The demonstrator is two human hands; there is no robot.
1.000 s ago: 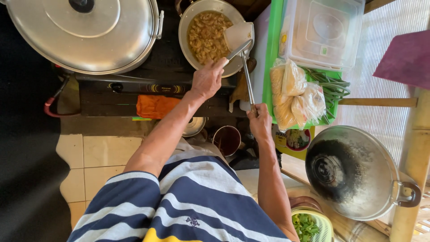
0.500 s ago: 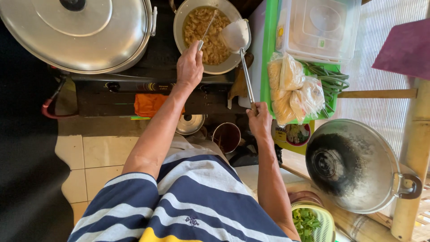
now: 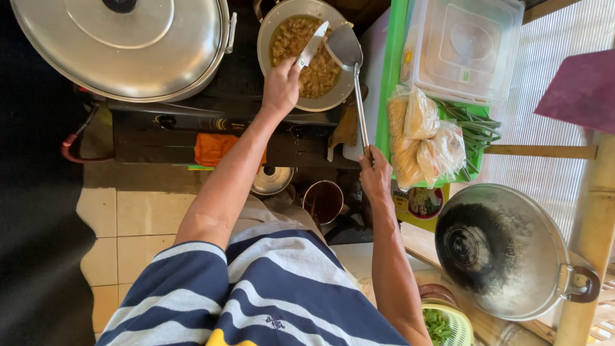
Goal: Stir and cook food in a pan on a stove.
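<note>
Stove-top cooking over a tiled floor, seen from above.

Head view: left hand (image 3: 282, 83) grips a knife (image 3: 312, 45) over the pan (image 3: 272, 38) of browned food; right hand (image 3: 375, 176) is closed round the spatula (image 3: 349, 54) handle's end, blade at the pan rim. Both tools look stiff, light, possibly slick; best held by the handles. Lidded pot (image 3: 122, 45) sits left, wok (image 3: 500, 250) right.

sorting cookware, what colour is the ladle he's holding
Silvery metal, bowl and handle; the ladle shows in the head view.

Bright daylight from right, sharp.
</note>
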